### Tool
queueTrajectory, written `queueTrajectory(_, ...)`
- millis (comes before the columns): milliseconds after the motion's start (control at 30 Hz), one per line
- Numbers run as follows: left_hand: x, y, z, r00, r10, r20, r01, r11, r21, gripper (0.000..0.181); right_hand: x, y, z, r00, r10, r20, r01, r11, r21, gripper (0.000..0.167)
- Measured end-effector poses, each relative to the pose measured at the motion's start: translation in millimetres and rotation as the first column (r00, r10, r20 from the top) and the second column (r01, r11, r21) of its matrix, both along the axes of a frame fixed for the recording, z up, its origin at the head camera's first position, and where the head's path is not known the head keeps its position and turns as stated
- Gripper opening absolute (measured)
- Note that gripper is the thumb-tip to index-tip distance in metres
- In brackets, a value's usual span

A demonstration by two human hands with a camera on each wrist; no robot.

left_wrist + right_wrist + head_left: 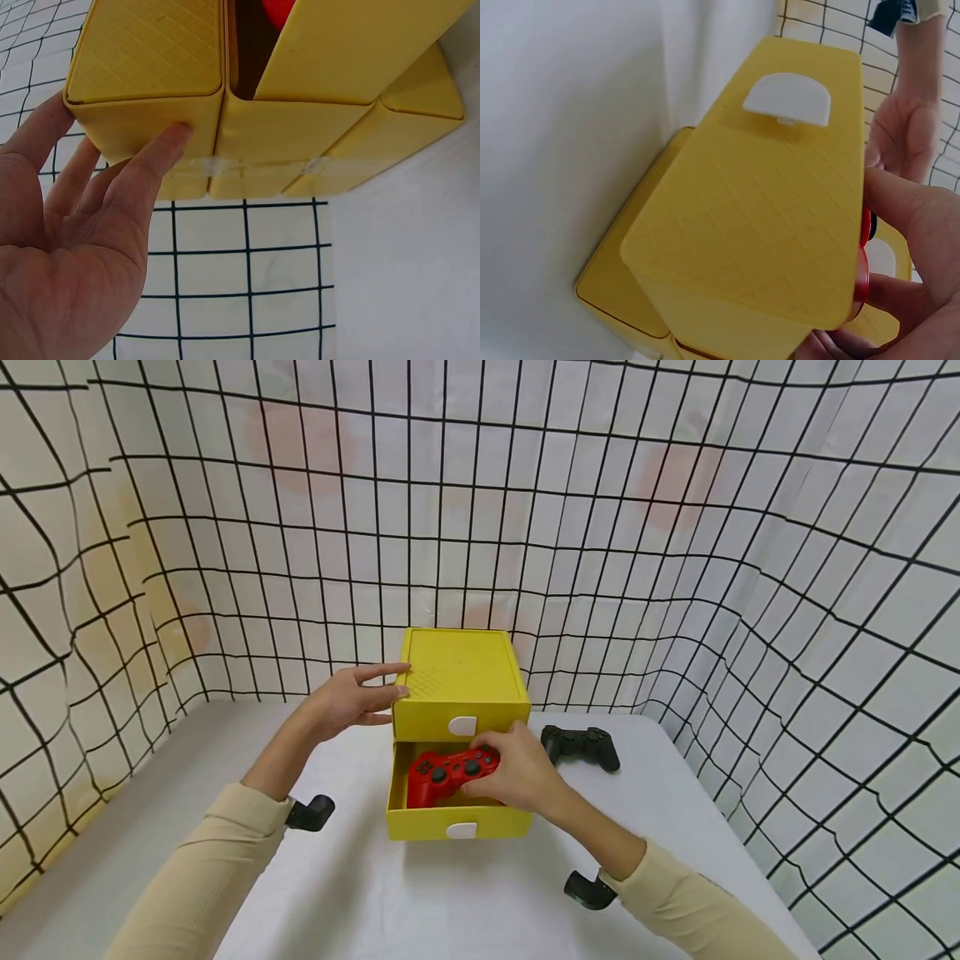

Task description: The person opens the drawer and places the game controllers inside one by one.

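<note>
A small yellow drawer unit [465, 664] stands on the table with a drawer [420, 825] pulled out below the top one; both fronts carry white tabs. In that drawer is a red game controller [424, 789], its black sticks facing up. My right hand [525, 768] pinches the controller's right end between thumb and fingers. In the right wrist view, the drawer front hides most of the controller. My left hand [348, 697] rests its extended fingers against the upper left side of the unit. The left wrist view shows those fingers [154, 154] touching the side wall.
A black game controller [581, 745] lies on the white table [465, 902], to the right of the drawer unit. Black grid netting [480, 527] over pale cloth surrounds the table at the back and both sides. Each wrist wears a small black camera [311, 814].
</note>
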State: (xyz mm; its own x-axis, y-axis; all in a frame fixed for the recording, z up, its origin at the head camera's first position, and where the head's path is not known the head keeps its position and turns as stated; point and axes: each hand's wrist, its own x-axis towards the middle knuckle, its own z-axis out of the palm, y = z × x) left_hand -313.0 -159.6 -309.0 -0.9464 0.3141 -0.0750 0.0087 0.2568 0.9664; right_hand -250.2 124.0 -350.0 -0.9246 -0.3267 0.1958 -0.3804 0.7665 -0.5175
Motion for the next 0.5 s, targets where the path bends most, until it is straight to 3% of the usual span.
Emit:
queueTrajectory(200, -0.6, 0.5, -0.6, 1.000, 0.005, -0.003, -0.005, 1.000, -0.010, 0.059, -0.2, 0.1, -2.7, 1.000, 0.005, -0.001, -0.005, 1.000, 0.022, 0.040)
queueTrajectory(500, -0.5, 0.4, 0.2, 1.000, 0.014, 0.006, -0.014, 1.000, -0.005, 0.057, -3.9, 0.2, -2.4, 1.000, 0.010, 0.009, -0.011, 0.992, 0.129, 0.042)
